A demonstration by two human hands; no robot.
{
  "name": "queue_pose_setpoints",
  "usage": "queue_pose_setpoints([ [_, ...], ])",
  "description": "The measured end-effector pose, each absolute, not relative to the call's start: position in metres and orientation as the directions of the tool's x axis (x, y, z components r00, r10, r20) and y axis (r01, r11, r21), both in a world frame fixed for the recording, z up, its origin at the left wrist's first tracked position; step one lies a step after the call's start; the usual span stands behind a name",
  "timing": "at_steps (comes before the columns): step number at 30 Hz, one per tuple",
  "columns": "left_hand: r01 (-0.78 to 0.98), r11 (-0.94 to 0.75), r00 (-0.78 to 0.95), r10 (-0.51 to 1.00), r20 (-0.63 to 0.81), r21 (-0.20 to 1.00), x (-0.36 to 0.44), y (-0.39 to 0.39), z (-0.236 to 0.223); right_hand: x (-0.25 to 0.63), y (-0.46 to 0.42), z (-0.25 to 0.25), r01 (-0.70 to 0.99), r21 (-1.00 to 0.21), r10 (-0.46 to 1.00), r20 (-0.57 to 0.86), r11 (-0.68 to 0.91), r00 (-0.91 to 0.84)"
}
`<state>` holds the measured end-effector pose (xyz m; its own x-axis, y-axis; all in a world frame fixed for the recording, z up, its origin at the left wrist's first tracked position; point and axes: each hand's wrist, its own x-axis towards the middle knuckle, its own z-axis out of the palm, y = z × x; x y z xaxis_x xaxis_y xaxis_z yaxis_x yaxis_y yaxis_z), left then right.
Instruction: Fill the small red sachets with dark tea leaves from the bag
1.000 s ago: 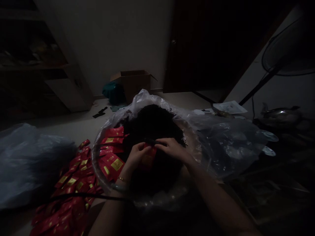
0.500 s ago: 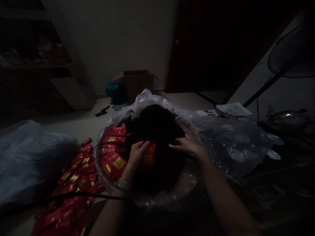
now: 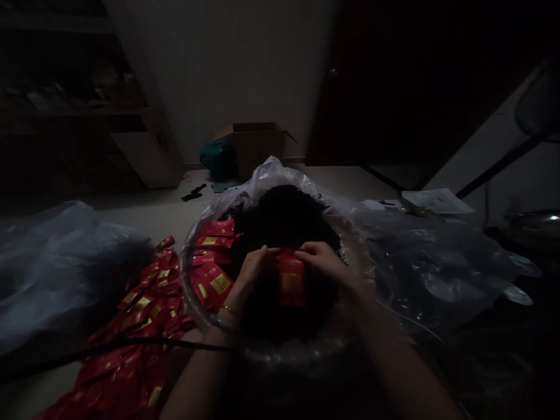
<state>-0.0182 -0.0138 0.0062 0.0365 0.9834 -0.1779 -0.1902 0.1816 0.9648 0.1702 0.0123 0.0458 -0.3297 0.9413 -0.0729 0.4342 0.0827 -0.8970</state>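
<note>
A small red packet [image 3: 292, 291] with a gold label hangs upright over a heap of dark, loose, leaf-like material [image 3: 284, 213]. My left hand [image 3: 252, 269] pinches its top left corner between thumb and fingers. On the other side, the fingers of my right hand [image 3: 322, 258] close on the top right corner. Whether my right hand also has the thin tool is too dark to tell. The heap fills a round, plastic-lined container [image 3: 187, 280]. Several more red packets [image 3: 214, 242] lie along the container's left inner side.
A big pile of red packets [image 3: 144, 303] spreads on the floor at left, by a clear plastic bag [image 3: 65, 262]. Plastic sheeting [image 3: 433, 256] lies on the right. A cardboard box [image 3: 260, 146] and a teal bag [image 3: 217, 160] stand by the wall. A dark cord [image 3: 175, 343] crosses the lower left.
My right hand, which had a thin light-tipped tool away from the packet, has come left to the packet's top. The packet has moved right with my left hand, and the view has shifted slightly.
</note>
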Motion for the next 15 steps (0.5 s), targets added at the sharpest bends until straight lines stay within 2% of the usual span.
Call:
queue_pose_setpoints([
  [3,0.190,0.190,-0.032,0.982,-0.187,0.963,-0.018,-0.014,0.003,0.197,0.017,0.058,0.482,-0.873,0.969,-0.056,0.069,-0.240],
  [6,0.569,0.064,0.002,0.997,-0.080,0.820,-0.013,-0.015,0.000,0.210,0.020,0.069,0.557,-0.828,0.989,-0.016,0.070,-0.147],
  [8,0.698,-0.007,0.044,0.998,-0.033,0.716,-0.009,-0.017,-0.002,0.203,0.017,0.080,0.553,-0.830,0.997,0.052,0.072,-0.052],
  [10,0.749,-0.021,0.042,0.999,-0.016,0.662,-0.008,-0.019,-0.003,0.182,0.011,0.094,0.445,-0.890,0.992,0.123,0.100,0.022],
  [11,0.754,-0.027,0.040,0.999,-0.006,0.657,-0.008,-0.019,-0.003,0.168,0.008,0.101,0.324,-0.935,0.989,0.143,0.145,-0.029],
  [13,0.738,-0.043,0.040,0.999,0.020,0.673,-0.009,-0.019,-0.004,0.137,0.004,0.112,0.038,-0.984,0.957,0.160,0.174,-0.243],
  [15,0.695,-0.037,0.030,0.999,0.022,0.718,-0.011,-0.018,-0.006,0.107,0.005,0.113,-0.135,-0.984,0.876,0.165,0.116,-0.453],
])
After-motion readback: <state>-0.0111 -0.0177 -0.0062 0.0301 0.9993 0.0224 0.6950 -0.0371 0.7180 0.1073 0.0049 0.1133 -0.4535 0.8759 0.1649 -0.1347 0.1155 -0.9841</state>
